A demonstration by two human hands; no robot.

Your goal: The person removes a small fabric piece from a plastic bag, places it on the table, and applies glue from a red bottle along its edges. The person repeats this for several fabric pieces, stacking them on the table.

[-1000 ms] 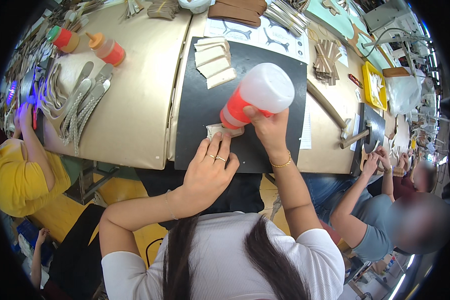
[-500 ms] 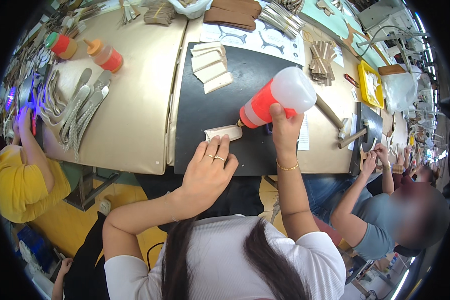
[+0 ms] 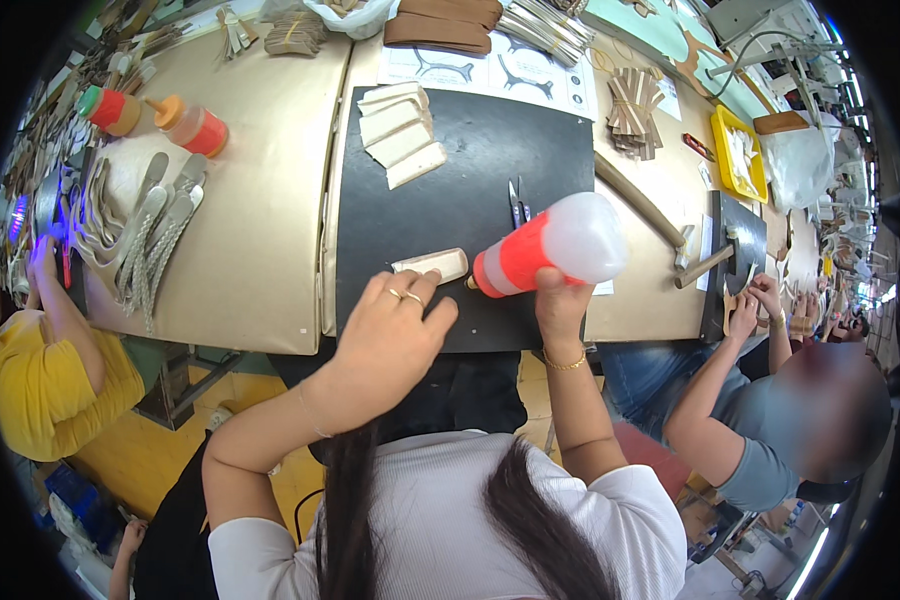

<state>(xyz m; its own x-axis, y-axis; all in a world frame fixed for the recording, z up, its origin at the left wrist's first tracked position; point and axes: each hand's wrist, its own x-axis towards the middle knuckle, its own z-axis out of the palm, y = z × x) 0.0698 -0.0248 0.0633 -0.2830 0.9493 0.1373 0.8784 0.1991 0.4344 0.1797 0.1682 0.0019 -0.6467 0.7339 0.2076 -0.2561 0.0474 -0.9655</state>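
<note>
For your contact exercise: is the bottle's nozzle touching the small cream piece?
Cannot tell: the head view shows the bottle nozzle right beside the cream piece, no plain gap or contact.

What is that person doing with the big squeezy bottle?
A person at a workbench holds a large orange and white squeeze bottle tipped on its side in the right hand, with the nozzle pointing at a small cream-coloured piece lying on a black mat. The left hand hovers at the near edge of the mat, just by that piece. More cream pieces are stacked further back on the mat, and small scissors lie nearby. Other people work on both sides.
</note>
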